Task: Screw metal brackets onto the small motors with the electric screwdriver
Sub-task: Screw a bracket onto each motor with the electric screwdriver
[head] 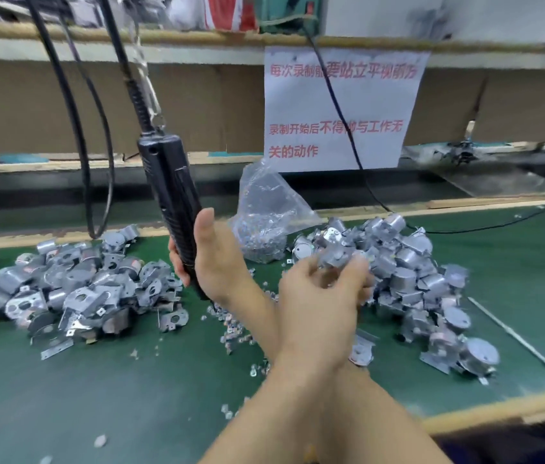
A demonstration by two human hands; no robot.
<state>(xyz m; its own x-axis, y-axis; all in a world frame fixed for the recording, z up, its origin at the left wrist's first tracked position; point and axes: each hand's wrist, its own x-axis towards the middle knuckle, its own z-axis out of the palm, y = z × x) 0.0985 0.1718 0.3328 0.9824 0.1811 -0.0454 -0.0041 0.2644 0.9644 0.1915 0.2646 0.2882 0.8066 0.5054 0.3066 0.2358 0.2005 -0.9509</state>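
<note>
Forearms crossed over near edge of desk [97,396], green-topped.

Left hand [321,296] reaching across to the right. Fingers curled, pinching a small motor [334,257] at the near-left edge of the right pile [431,289]. Heavy motion blur there; finer detail of the grip not resolvable.

Right hand [207,262] crossed to the left, forearm passing under the left one. Wrapped round lower body of screwdriver [170,195], thumb straight up along the barrel, fingertips showing on its left side. Screwdriver black, tilted with top leaning left, tip hidden behind the wrist, held above the desk between the two piles.

Loose screws [234,333] scattered on the desk beneath and between the hands.

Left pile [80,289]: metal brackets mixed with round motor cans, flat plates lying at its near edge. Right pile: silver motors, some with plates on them, heaped higher than the left.

Clear plastic bag [264,216] behind the hands, touching far-left edge of right pile. Contents small and shiny, too blurred to identify.

Black cable [73,128] looping down to the desk at left. Coiled lead rising from screwdriver top out of view.

White notice [341,108] with red print hung from the shelf edge at back. Brown cardboard [197,105] beside it.
</note>
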